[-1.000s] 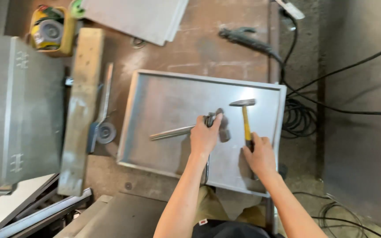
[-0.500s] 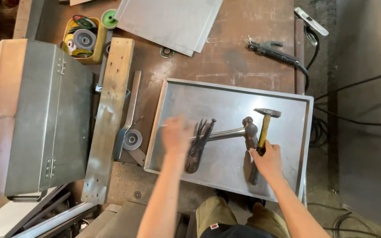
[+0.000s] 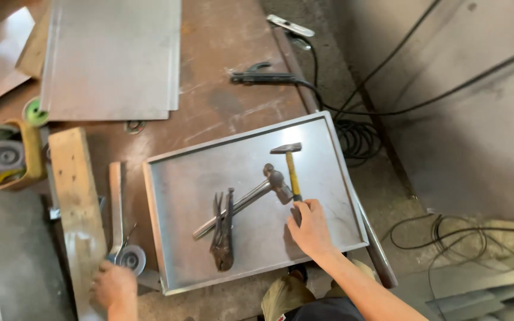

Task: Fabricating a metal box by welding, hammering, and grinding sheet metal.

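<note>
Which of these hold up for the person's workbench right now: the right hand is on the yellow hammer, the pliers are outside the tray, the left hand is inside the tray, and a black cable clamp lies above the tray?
1. The right hand grips the yellow-handled hammer. True.
2. The pliers lie outside the metal tray. False: they lie inside it, beside an all-metal hammer.
3. The left hand rests inside the tray. False: it is off the tray's left edge, by a round disc near the wooden plank.
4. A black clamp with a cable lies on the table beyond the tray. True.
</note>
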